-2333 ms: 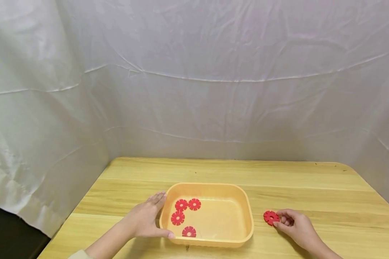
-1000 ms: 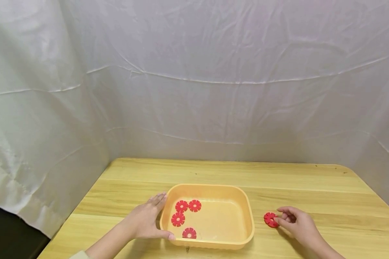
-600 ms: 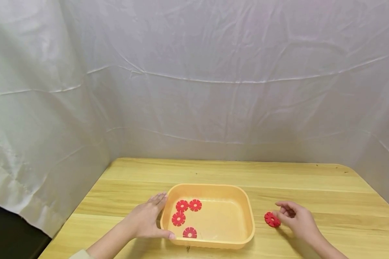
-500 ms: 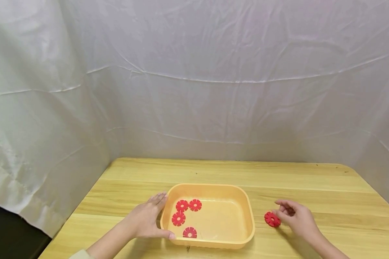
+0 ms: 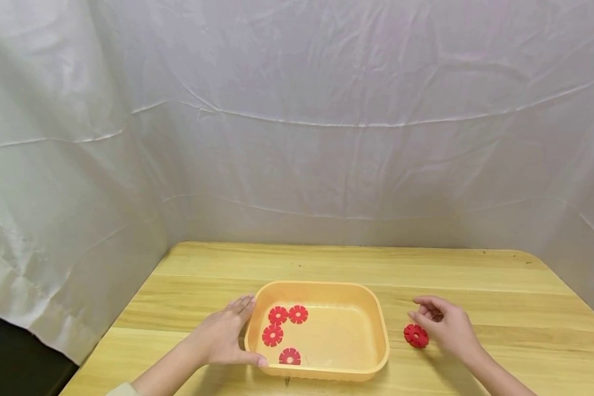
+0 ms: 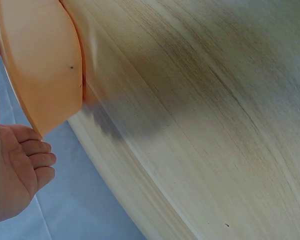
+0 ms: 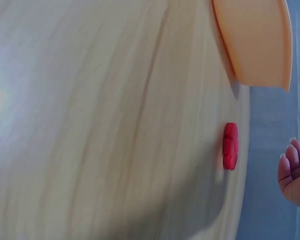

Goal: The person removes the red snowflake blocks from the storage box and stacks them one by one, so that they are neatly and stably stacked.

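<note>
My left hand holds the left end of an orange plastic tray, thumb on the near rim and fingers at the far left corner. Several red notched interlocking discs lie flat inside, towards the left. Right of the tray, a thick-looking red interlocking disc rests on the table; the right wrist view shows this red disc from the side. My right hand hovers just above and beside it, fingers loosely bent with nothing in them. A gap separates hand and disc in the right wrist view.
The wooden table has rounded far corners. Pale cloth sheets hang behind it and at both sides. A dark area lies beyond the table's left edge.
My right hand had its fingers on the red disc; it has let go and lifted up and slightly left. The disc stays on the table. Left hand and tray stay put.
</note>
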Tool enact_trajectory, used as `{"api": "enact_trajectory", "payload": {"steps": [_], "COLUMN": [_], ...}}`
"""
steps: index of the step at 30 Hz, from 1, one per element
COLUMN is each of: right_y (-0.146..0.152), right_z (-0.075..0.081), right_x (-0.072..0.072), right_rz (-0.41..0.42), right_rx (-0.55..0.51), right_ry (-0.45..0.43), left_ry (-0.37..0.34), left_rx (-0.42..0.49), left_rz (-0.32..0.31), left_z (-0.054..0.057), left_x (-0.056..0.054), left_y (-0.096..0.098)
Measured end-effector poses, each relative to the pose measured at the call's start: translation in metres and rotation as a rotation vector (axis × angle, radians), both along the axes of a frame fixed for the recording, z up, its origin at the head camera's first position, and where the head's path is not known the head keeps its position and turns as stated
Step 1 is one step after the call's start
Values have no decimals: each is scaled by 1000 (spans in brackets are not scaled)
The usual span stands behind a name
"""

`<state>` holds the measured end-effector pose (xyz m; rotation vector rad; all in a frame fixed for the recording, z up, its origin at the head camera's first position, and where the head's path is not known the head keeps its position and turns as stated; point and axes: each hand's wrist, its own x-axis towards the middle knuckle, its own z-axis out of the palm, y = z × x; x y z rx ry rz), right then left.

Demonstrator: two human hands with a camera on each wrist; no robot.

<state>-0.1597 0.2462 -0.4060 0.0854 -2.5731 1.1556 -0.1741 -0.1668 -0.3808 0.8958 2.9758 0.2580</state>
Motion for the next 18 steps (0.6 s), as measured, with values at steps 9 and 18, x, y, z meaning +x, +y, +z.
{"api": "enact_trajectory", "payload": {"steps": [9, 18], "right_y": [-11, -27], "right_z": [5, 10], "right_x": [-3, -10], "right_rz": [7, 25], "right_rx": [-49, -100], "right_ry": [30, 67], "left_ry": [3, 5], "left_rx": [2, 3], "left_rz": [-1, -2], "left_z": [-1, -1], "left_x": [-1, 0], "left_y": [1, 0]}}
